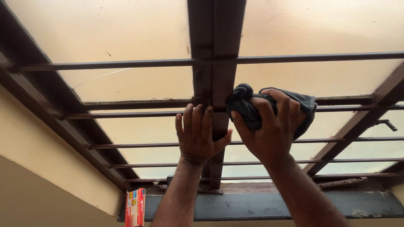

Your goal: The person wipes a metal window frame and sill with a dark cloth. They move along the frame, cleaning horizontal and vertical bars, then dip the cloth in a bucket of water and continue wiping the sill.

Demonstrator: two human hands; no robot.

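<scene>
A brown window frame with frosted glass fills the view, crossed by horizontal metal bars [126, 64]. Its central post [216, 42] runs down the middle. My left hand [198, 134] rests flat on that post, fingers together and pointing up, holding nothing. My right hand [271, 128] grips a bunched dark grey cloth [246, 103] and presses it against the right side of the post, just beside the left hand. Part of the cloth hangs behind the fingers at the right.
A dark grey sill [252, 206] runs along the bottom. A red and white carton [135, 208] stands at its left end. A cream wall [50, 168] borders the left. A window latch handle [385, 123] sticks out at the right.
</scene>
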